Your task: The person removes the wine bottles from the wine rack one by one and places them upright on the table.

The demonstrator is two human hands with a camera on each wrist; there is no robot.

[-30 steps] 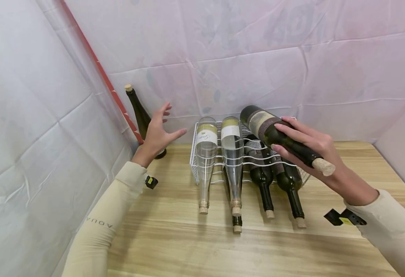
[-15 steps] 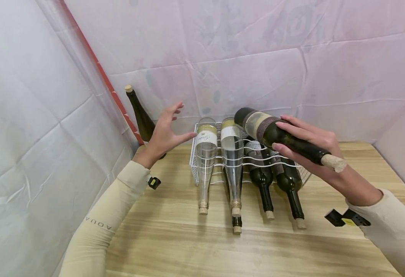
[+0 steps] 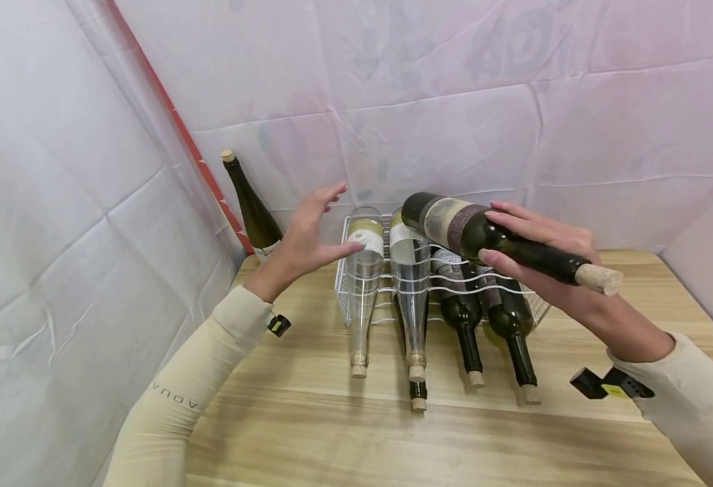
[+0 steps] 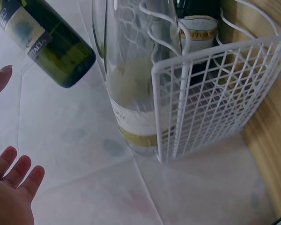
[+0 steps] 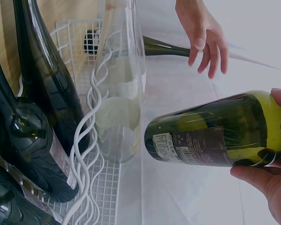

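My right hand (image 3: 551,247) grips a dark green wine bottle (image 3: 448,220) round its shoulder, held tilted above the rack with its corked end toward the right. My left hand (image 3: 308,237) is spread with nothing in it, its thumb in front of a clear bottle (image 3: 365,270) in the head view; whether they touch I cannot tell. Under both hands stands a white wire wine rack (image 4: 215,89). It bears a second clear bottle (image 3: 411,284) and dark bottles (image 3: 460,308), necks toward me. One more dark neck (image 3: 418,392) shows beneath the second clear bottle.
A dark corked bottle (image 3: 249,203) stands at the back left near the cloth wall, partly behind my left hand. The wooden table (image 3: 344,439) stretches out in front of the rack. White cloth (image 3: 429,101) hangs behind and at both sides.
My left hand has moved right, from beside the standing bottle to the rack's left side. The held bottle has shifted slightly, its base going left and its neck swinging right toward level.
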